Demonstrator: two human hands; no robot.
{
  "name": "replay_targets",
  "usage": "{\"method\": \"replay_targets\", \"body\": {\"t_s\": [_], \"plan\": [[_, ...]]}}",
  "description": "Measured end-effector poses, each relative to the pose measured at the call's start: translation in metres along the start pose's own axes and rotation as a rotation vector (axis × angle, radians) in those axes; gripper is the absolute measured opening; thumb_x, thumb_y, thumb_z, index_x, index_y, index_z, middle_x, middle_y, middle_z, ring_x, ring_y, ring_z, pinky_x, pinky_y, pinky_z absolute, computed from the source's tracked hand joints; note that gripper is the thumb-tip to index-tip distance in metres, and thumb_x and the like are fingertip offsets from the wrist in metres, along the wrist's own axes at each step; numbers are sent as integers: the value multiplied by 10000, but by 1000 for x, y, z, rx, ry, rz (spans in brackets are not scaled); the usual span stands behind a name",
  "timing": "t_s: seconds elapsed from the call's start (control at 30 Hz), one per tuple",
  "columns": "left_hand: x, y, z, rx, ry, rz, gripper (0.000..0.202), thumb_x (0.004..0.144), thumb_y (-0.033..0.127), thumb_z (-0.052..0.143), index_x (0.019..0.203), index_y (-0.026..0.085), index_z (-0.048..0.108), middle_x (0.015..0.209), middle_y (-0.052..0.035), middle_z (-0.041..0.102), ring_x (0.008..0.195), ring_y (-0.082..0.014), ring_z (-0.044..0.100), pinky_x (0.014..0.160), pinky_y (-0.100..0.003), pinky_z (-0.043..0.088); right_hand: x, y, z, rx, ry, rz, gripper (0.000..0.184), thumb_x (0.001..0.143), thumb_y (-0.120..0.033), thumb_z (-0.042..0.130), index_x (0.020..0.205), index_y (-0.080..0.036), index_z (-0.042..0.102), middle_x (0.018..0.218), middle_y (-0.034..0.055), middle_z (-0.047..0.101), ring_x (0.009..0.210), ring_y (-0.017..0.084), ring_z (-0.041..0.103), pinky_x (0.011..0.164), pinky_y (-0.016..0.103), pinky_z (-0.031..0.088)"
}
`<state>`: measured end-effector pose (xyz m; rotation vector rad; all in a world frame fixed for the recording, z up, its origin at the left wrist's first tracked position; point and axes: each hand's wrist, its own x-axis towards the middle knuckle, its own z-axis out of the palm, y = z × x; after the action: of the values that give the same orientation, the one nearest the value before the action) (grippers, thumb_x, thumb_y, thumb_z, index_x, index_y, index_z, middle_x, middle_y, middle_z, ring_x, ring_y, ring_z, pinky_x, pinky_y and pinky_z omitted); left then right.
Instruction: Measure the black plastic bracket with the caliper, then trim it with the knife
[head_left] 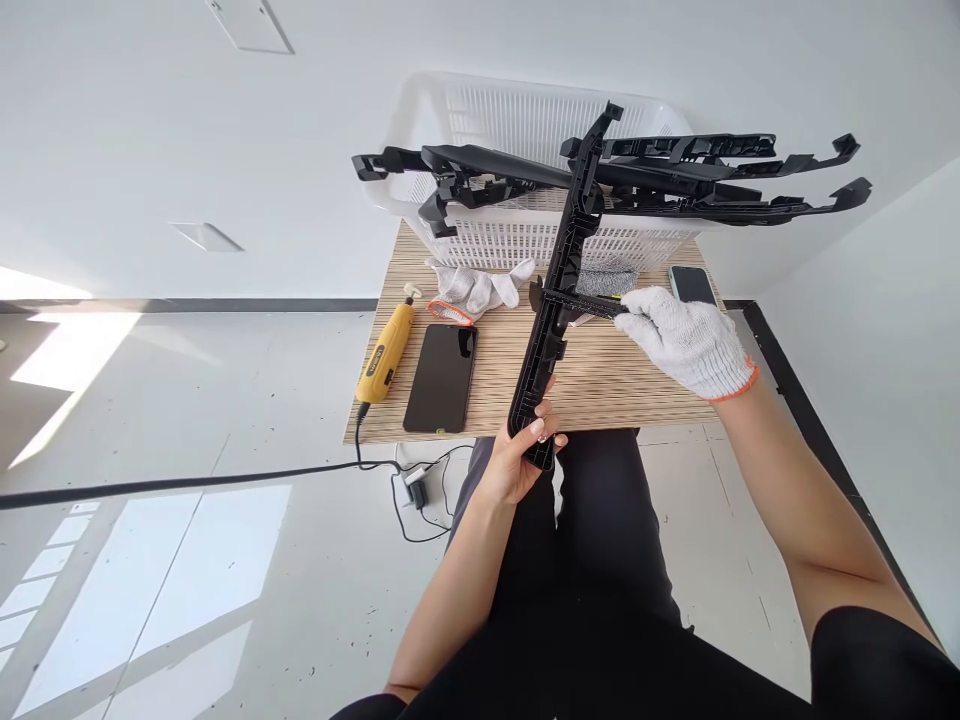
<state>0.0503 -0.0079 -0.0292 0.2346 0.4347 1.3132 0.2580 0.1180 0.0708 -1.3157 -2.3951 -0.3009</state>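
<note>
from where i stand, everything hangs on the crossing of two black pieces. the black strip (568, 250) is held up above the table (600, 395), its long axis running from near the person's lap outward and slightly rightward, the far end over the white basket (495, 245). the bare left hand (523, 452) is the nearer one, fingers wrapped round the strip's near end. the right hand (679, 340), in a white knit glove with an orange cuff, is off to the strip's right, thumb and fingers pinching a slim black tool (589, 303). that tool bridges the gap almost crosswise, its head lying over the strip's middle; whether it presses there i can't quite tell.

the table has a striped wood look. on its left are a yellow rotary tool (386, 355), a dark phone (441, 378) and a loose glove (480, 290); a smaller phone (691, 284) rests near the right edge. more black parts (495, 165) lie across the basket, poking past both ends. white walls close in behind and to the right, and sunlight patches the pale floor (300, 580).
</note>
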Motion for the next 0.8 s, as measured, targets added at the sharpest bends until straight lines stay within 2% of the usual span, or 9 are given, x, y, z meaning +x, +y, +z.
{"method": "replay_targets", "body": {"t_s": [0.2,0.27,0.5,0.8], "plan": [[0,1,1,15,19,2,790,761,156,798,1455,302,452,877,29,470,669,-46,443,680,-220,489,2,-6,-2,305,-128,150,244,980,-450,498,1038,-244,614,790,-19,726,697,171,683,634,292,446],[0,1,1,11,13,3,776,764,155,796,1448,303,462,883,28,466,670,-45,440,679,-219,490,1,-8,-1,333,-116,174,246,967,-443,511,1064,-240,609,823,-12,739,740,180,701,661,300,468],[1,1,-1,12,3,9,727,770,159,792,1421,292,496,876,29,444,670,-48,421,678,-221,491,-3,-8,3,31,104,115,391,967,-499,492,1116,-179,660,835,55,739,665,189,669,584,290,433],[0,0,0,40,4,0,613,773,166,789,1342,252,578,879,18,446,672,-57,403,681,-228,487,4,-5,-20,37,37,78,408,989,-533,442,1135,-232,676,939,58,738,728,230,686,597,338,443]]}}
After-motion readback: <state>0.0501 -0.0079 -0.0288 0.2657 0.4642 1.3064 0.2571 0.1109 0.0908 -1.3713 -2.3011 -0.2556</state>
